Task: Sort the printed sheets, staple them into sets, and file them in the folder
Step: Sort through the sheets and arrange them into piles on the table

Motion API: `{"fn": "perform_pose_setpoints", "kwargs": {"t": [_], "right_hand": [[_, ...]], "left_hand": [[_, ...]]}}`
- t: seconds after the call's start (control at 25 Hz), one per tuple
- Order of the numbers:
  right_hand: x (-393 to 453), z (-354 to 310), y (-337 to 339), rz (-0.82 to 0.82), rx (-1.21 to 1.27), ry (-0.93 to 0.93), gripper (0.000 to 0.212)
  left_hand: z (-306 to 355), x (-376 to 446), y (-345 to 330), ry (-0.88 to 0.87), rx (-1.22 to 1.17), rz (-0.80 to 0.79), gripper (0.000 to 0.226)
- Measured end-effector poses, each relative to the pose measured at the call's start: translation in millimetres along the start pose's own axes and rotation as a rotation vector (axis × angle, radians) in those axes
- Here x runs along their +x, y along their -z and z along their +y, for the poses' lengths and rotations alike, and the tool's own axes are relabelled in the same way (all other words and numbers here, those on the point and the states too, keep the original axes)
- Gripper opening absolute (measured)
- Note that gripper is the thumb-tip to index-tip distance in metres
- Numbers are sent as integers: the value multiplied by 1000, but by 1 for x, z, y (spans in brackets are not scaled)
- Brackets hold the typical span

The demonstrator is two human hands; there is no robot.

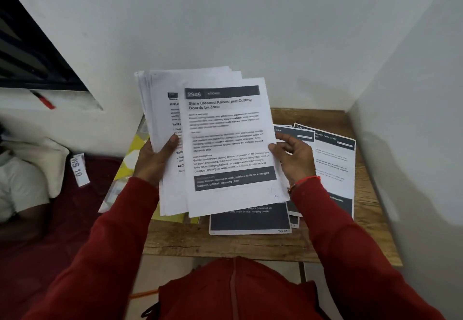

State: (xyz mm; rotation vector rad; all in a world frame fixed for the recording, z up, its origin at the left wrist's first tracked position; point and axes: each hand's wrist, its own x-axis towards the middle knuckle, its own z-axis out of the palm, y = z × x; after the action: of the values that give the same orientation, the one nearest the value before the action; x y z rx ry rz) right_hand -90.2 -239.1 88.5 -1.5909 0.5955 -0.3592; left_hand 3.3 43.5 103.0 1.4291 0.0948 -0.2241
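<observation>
My left hand [156,155] grips a thick stack of printed sheets [160,99] above the table, thumb on the front. My right hand [293,154] pinches the right edge of the top sheet [230,144], headed "Store Cleaned Knives and Cutting Boards by Zone", which is shifted right and down off the stack. Beneath, on the wooden table [250,244], lie two piles of sorted sheets: one with a dark footer [248,222] under the held sheet, one to the right [335,159]. A yellow folder [136,149] lies at the table's left edge, mostly hidden. No stapler is visible.
The small table stands in a corner between white walls. To the left is a dark red surface with a white pillow [30,169], a paper tag "WS 10" [79,169], and part of another person. A red pen [43,99] rests on the window ledge.
</observation>
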Motion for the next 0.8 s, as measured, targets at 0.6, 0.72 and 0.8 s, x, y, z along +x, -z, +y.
{"fn": "perform_pose_setpoints", "kwargs": {"t": [0.6,0.72,0.8], "right_hand": [[49,93,115,410,-786,-100,40],[41,74,88,426,-764,84,35],[24,59,53,214,-591,235,21]], "left_hand": [[21,-5,27,-104,15,71,19],[20,-2,18,-102,12,59,14],[18,1,14,-100,12,49,13]]}}
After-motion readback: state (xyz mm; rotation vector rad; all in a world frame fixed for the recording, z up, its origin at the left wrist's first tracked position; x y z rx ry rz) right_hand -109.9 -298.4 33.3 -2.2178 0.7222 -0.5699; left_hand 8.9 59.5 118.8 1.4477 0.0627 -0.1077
